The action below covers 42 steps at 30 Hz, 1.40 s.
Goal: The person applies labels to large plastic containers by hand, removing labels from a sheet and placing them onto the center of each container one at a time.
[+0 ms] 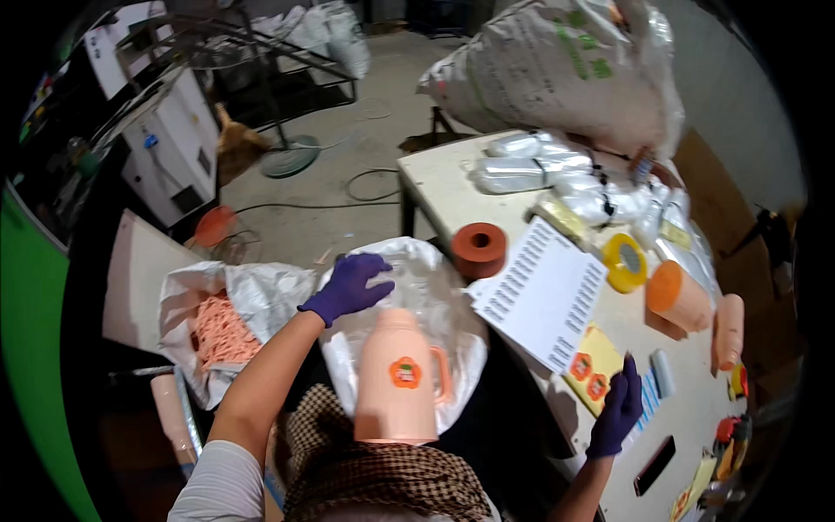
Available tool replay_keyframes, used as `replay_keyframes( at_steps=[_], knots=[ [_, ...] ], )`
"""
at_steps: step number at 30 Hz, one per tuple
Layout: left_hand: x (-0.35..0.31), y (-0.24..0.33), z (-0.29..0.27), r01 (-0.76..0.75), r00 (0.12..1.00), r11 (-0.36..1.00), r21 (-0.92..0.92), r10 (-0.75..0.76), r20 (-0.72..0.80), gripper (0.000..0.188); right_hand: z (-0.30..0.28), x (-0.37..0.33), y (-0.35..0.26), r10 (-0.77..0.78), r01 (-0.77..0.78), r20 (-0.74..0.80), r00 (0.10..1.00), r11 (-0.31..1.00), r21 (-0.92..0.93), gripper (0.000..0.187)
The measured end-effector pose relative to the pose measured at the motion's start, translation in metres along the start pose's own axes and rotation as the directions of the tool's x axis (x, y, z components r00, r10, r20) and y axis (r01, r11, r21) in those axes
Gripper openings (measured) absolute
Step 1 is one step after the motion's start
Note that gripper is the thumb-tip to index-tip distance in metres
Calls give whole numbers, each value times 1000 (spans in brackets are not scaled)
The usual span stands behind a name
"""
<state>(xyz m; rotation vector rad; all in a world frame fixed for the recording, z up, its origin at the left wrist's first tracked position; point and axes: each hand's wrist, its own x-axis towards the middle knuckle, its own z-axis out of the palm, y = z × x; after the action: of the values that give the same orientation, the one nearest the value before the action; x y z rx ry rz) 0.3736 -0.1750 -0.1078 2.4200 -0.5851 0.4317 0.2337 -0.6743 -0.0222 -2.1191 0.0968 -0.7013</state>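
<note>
A peach plastic jug (396,404) with a side handle stands or leans at my lap, an orange flower-shaped sticker (405,372) on its front. My left hand (350,289), in a purple glove, hovers just beyond the jug's neck, fingers apart and holding nothing visible. Beneath it a white sack (470,348) holds clear plastic bags. Out over the table, my right hand (618,406), gloved the same way, has one finger stretched up and nothing visible in it. Beside that hand lies a yellow sheet (595,337) with orange flower stickers.
On the white table (444,174) lie a printed paper sheet (544,291), a brown tape roll (479,249), a yellow tape roll (624,262), peach cylinders (683,300), bundled clear bags (522,172) and a phone (654,465). A sack of peach scraps (224,329) sits at left.
</note>
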Motion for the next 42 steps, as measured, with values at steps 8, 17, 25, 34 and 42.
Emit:
replay_keyframes(
  at_steps=[8, 17, 25, 34, 42],
  knots=[
    [-56, 27, -15, 106, 968, 913, -394, -3, 253, 22, 63, -52, -96, -364, 361, 344, 866, 930, 76, 43],
    [-22, 135, -22, 352, 933, 851, -390, -287, 216, 35, 84, -85, -131, -591, 662, 544, 596, 745, 85, 53],
    [-27, 116, 18, 447, 894, 809, -383, -386, 227, 37, 121, -93, -117, -656, 768, 535, 532, 641, 23, 50],
    [-30, 116, 18, 457, 888, 817, -351, -392, 242, 42, 132, -98, -111, -607, 768, 600, 521, 640, -21, 52],
    [-51, 128, -29, 309, 874, 901, -305, -142, 465, 108, 74, -59, -95, -286, 609, 657, 698, 720, -333, 56]
  ],
)
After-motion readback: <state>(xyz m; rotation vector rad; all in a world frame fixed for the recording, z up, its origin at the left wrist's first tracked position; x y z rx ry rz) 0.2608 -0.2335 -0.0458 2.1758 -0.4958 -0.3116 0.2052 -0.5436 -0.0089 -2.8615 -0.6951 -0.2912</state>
